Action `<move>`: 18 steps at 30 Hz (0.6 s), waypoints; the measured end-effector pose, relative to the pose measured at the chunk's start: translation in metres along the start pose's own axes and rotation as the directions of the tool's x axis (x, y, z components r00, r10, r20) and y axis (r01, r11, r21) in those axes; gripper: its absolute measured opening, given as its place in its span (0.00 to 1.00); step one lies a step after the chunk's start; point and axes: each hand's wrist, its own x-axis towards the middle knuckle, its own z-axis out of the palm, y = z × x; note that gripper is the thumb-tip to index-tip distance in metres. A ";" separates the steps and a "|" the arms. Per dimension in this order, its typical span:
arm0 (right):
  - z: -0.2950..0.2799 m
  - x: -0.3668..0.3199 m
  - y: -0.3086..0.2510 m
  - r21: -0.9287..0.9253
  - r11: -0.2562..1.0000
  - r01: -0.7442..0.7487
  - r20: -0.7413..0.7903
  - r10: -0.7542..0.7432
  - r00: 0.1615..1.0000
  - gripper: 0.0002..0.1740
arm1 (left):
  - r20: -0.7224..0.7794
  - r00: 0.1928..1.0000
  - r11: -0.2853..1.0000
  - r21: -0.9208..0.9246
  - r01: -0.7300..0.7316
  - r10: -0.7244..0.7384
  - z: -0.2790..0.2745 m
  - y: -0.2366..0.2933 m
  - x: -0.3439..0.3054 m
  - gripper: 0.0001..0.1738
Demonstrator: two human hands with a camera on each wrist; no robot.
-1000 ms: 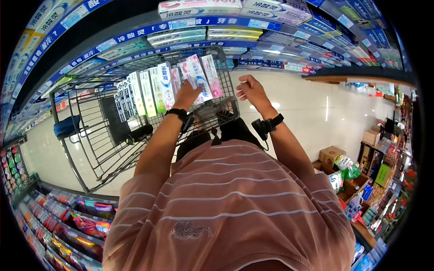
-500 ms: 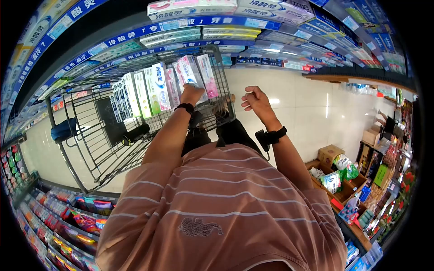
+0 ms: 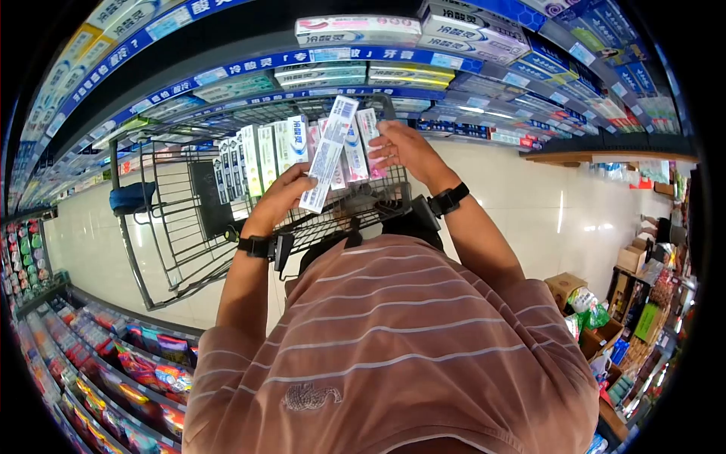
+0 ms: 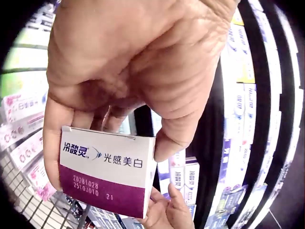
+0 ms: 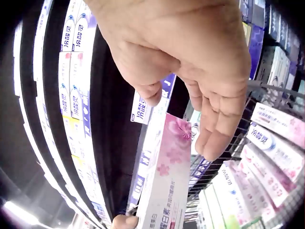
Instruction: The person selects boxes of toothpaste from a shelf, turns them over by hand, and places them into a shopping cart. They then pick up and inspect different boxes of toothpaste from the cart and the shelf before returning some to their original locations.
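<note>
My left hand (image 3: 281,200) grips the near end of a long white toothpaste box (image 3: 330,155) above the shopping cart (image 3: 170,234). Thumb and fingers pinch the sides of its white and purple end (image 4: 105,167) in the left wrist view. The box slants away from me. Just right of its far part is my right hand (image 3: 412,155), fingers loosely extended and holding nothing. The right wrist view shows the box's pink flowered side (image 5: 174,157) below that hand's fingertips. A row of upright toothpaste boxes (image 3: 291,144) stands in the cart beneath.
Shelves of toothpaste boxes (image 3: 355,30) run along the far side, with a blue label strip (image 3: 318,57). Packaged goods fill a lower-left rack (image 3: 140,363). To the right lie tiled floor (image 3: 522,204) and cardboard boxes (image 3: 563,287). A blue item (image 3: 132,198) hangs on the cart.
My left hand has lifted a toothpaste box from the row in the cart and drawn it back toward me. The right hand has moved left and farther from me, close to that box.
</note>
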 end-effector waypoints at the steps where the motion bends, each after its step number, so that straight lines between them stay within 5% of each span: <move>1: 0.011 0.002 -0.012 0.041 0.999 -0.002 0.018 0.001 1.000 0.33 | -0.021 1.000 0.989 0.149 -0.008 0.011 -0.004 0.010 -0.010 0.34; 2: 0.018 0.004 -0.023 0.080 0.997 -0.005 0.037 0.002 0.999 0.34 | -0.017 0.989 0.946 0.294 -0.138 0.149 -0.002 0.018 -0.018 0.33; 5: 0.032 0.005 -0.051 0.130 0.990 0.051 0.190 -0.075 0.979 0.34 | -0.055 0.974 0.860 0.483 -0.166 0.220 0.018 0.062 -0.051 0.31; 8: 0.037 0.011 -0.055 0.066 0.993 0.103 0.236 -0.116 0.965 0.27 | -0.075 0.892 0.573 0.789 -0.221 0.446 0.020 0.071 -0.063 0.33; 14: 0.048 0.001 -0.065 0.134 0.965 0.226 0.206 -0.250 0.946 0.23 | -0.193 0.765 0.598 0.746 -0.293 0.615 -0.013 0.068 -0.069 0.43; 18: 0.041 -0.005 -0.068 0.185 0.936 0.300 0.122 -0.325 0.938 0.21 | -0.342 0.830 0.882 0.336 -0.330 0.441 -0.029 0.064 -0.074 0.44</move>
